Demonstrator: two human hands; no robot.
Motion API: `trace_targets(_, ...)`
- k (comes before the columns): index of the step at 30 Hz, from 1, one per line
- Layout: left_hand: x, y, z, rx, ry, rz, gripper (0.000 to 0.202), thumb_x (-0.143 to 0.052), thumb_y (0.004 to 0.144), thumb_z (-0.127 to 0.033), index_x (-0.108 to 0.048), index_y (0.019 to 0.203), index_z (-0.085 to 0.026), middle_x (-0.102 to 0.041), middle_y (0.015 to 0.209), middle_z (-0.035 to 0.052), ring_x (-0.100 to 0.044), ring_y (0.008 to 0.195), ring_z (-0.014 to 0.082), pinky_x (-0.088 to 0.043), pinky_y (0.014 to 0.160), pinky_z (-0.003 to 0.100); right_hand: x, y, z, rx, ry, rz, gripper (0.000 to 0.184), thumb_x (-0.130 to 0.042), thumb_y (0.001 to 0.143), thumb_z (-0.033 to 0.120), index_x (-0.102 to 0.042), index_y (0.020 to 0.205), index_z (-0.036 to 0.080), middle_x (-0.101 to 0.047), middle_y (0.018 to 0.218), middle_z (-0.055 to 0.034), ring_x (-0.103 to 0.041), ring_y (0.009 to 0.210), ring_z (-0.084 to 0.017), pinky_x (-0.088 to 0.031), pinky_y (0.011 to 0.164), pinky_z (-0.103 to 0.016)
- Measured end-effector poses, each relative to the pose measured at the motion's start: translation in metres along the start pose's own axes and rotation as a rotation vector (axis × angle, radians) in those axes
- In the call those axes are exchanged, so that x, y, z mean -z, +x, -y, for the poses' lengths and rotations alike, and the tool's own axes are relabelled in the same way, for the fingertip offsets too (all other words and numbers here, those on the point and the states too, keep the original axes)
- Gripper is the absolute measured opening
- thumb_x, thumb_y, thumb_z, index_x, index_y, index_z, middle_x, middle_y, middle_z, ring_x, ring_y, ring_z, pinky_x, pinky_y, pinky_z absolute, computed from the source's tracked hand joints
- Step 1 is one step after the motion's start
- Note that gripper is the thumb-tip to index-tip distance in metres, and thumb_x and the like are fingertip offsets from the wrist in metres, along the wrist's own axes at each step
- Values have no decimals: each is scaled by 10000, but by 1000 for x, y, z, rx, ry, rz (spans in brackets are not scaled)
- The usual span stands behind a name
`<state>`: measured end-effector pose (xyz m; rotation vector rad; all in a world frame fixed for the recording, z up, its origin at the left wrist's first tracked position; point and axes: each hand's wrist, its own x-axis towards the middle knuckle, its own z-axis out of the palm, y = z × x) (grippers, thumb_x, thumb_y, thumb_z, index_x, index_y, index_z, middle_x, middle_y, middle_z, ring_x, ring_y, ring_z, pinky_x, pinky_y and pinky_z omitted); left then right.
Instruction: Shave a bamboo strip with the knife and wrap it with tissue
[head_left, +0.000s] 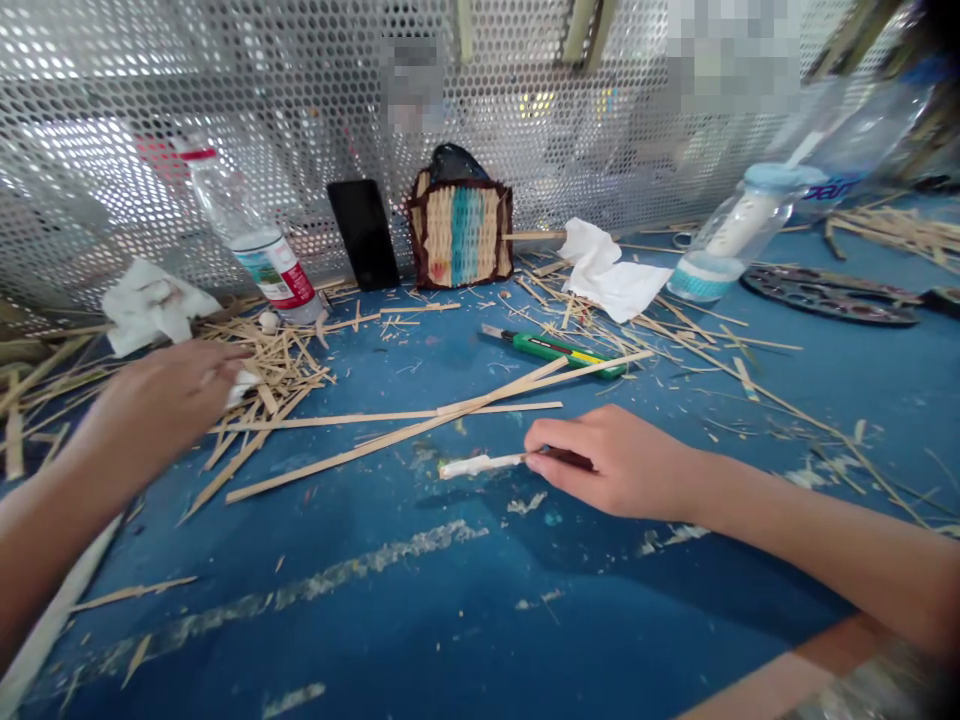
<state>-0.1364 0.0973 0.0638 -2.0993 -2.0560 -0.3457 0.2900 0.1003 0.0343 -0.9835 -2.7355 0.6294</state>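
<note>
**Bench log, head view; clock positions taken from frame centre, 12 at the far edge.**

The right hand [611, 462] is working at 4 o'clock, with its fingertips [541, 447] clenched around a thin white-wrapped stick [480, 465], whose wrapped end is pointing toward 9 o'clock just above the blue workbench [480, 625]. A dark section of the stick is disappearing under the fingers. The left hand [161, 405] is hovering at 9 o'clock over a heap of bamboo splints [274, 375], its fingers curled beside a small white scrap [241, 387]; whether it is grasping that scrap, I cannot tell.

Containers: a clear plastic water bottle [259, 250] with a red cap and label is lying tilted at 11 o'clock, and a little clear liquid seems to be sitting inside. A second clear bottle [742, 235] with a pale blue cap is lying tilted at 2 o'clock, holding a white roll, possibly paper. A third bottle [862, 130] is lying behind it, its contents unclear.

A green utility knife [555, 350] is resting near the centre, below a woven bamboo panel [457, 235] standing against a perforated metal sheet [225, 100]. A black smartphone [364, 235] is leaning beside the panel.
</note>
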Motion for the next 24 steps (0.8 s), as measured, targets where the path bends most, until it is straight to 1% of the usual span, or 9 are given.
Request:
trace_targets(1,-5,0,-14,-92,-19,108,545,-292,977,-435,-576,1248,-58,-588,1311,130,-486,1275,281,-317,1106,492,0,0,-1,-1,11,11,270,-402,969,373,-594,900,196,-539,575,23,-443,518,-110,-243,530,-267)
trace_targets(4,-31,9,-41,-248,-77,283,520,-334,975,-474,-497,1378,-188,-447,1489,56,-351,1401,220,-214,1175,403,-2,1,-4,-2,43,37,266,-404,970,376,-592,908,199,-541,575,23,-446,520,-113,-245,529,-266)
trace_targets(6,-49,21,-42,-254,-90,326,547,-353,962,-483,-442,1425,-206,-382,1530,60,-305,1427,253,-195,1179,432,-2,2,-6,-6,44,47,259,-408,969,374,-595,911,204,-544,583,21,-451,530,-117,-248,531,-265)
trace_targets(9,-61,34,-24,-214,-106,335,586,-264,986,-464,-387,1454,-134,-336,1548,102,-277,1433,287,-175,1177,459,0,3,-8,-18,38,58,264,-403,970,380,-595,911,208,-537,579,22,-453,534,-121,-252,533,-265)
trace_targets(13,-52,23,7,-177,-135,332,620,-203,1001,-490,-350,1466,-107,-306,1562,102,-243,1447,245,-147,1190,406,2,5,-7,-40,24,62,274,-394,970,377,-600,919,203,-541,579,14,-461,542,-130,-254,540,-269)
trace_targets(16,-40,7,29,-119,-142,330,735,-174,971,-597,-376,1447,-76,-307,1558,128,-251,1444,281,-159,1188,446,1,5,-6,-42,12,69,266,-396,964,364,-602,912,204,-555,591,8,-467,546,-133,-244,540,-273)
trace_targets(20,-29,-1,48,-71,-179,355,908,-255,839,-792,-513,1347,-84,-452,1474,139,-363,1390,312,-204,1173,499,0,6,-5,-39,-10,63,263,-394,963,357,-604,911,207,-571,609,0,-475,551,-135,-234,540,-275)
trace_targets(22,-24,-2,47,-67,-214,356,824,-350,829,-779,-570,1284,-128,-531,1409,120,-459,1325,300,-270,1151,514,0,6,-5,-43,-15,66,261,-397,962,360,-602,906,209,-577,616,-2,-471,547,-133,-231,535,-276)
trace_targets(24,-17,-8,38,-19,-275,224,602,-464,894,-629,-586,1237,-150,-586,1328,116,-553,1217,277,-391,1075,523,0,6,-6,-48,-19,72,255,-398,961,361,-598,903,214,-577,613,1,-466,542,-132,-229,531,-275)
